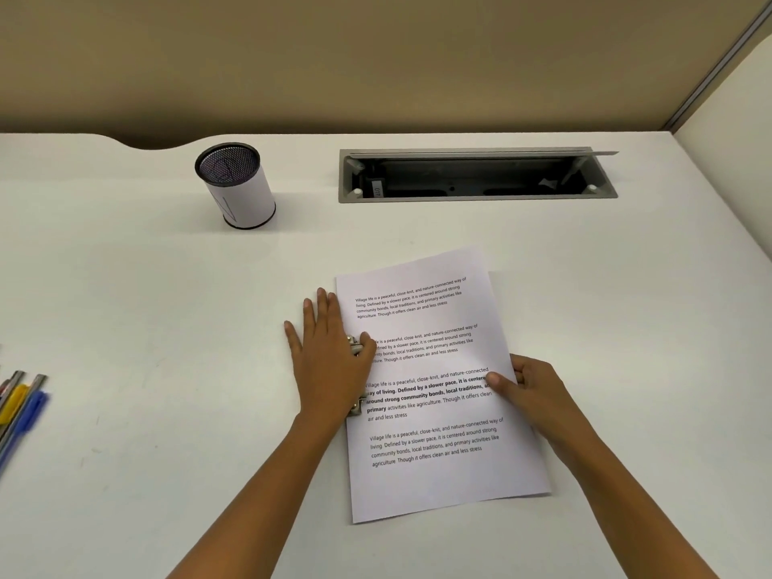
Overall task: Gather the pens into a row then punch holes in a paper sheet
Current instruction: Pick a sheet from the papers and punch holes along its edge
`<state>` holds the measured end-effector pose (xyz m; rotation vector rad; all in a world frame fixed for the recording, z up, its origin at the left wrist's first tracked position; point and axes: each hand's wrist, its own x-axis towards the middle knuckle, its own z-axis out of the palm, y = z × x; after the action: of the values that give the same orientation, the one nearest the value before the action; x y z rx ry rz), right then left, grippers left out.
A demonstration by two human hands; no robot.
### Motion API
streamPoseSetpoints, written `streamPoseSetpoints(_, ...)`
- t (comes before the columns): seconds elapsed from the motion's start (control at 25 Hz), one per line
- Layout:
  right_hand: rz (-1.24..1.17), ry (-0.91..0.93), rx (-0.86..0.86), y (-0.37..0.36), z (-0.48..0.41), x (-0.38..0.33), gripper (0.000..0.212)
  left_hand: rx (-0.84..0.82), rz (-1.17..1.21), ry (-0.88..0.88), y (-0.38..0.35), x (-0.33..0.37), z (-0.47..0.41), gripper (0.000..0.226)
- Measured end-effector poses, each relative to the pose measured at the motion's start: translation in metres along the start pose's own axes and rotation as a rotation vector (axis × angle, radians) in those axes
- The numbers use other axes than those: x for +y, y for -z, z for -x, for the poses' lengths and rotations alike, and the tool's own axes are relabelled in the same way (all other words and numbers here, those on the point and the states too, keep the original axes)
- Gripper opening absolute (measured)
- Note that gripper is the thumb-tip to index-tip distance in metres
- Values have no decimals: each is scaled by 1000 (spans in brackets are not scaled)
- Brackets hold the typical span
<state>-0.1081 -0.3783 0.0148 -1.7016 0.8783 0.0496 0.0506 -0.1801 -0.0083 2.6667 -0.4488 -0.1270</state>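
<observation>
White surface [167, 286], pens [21, 405] lying together at its left edge. We're punching now: left hand [330, 361] spread flat, pressing the punch [355, 378] on the sheet's [438, 474] left edge; right hand [530, 394] pinching its right edge. Next: probably lift and slide it out.

Printed sheet [434, 394] in punch [356, 371]; pens [19, 405] far left
</observation>
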Motion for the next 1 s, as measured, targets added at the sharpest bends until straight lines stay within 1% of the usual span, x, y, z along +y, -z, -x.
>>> streamPoseSetpoints(0.12,-17,3,-1,0,0,-1,13,-17,-42,11,4,5,1,73)
streamPoseSetpoints(0.2,-32,0,-2,1,0,-1,12,-27,-19,22,7,8,1,72)
streamPoseSetpoints(0.44,-101,9,-2,9,7,-4,15,-135,347,117,23,6,-3,54)
streamPoseSetpoints(0.56,-135,23,13,23,14,-4,16,-103,605,219,39,2,1,44)
streamPoseSetpoints(0.64,-147,37,46,34,20,-3,17,-53,716,261,51,0,7,40)
streamPoseSetpoints(0.84,-212,109,149,54,35,-6,19,43,803,175,67,9,32,30)
streamPoseSetpoints(1.0,-233,195,192,62,50,-18,16,59,877,84,76,26,51,28)
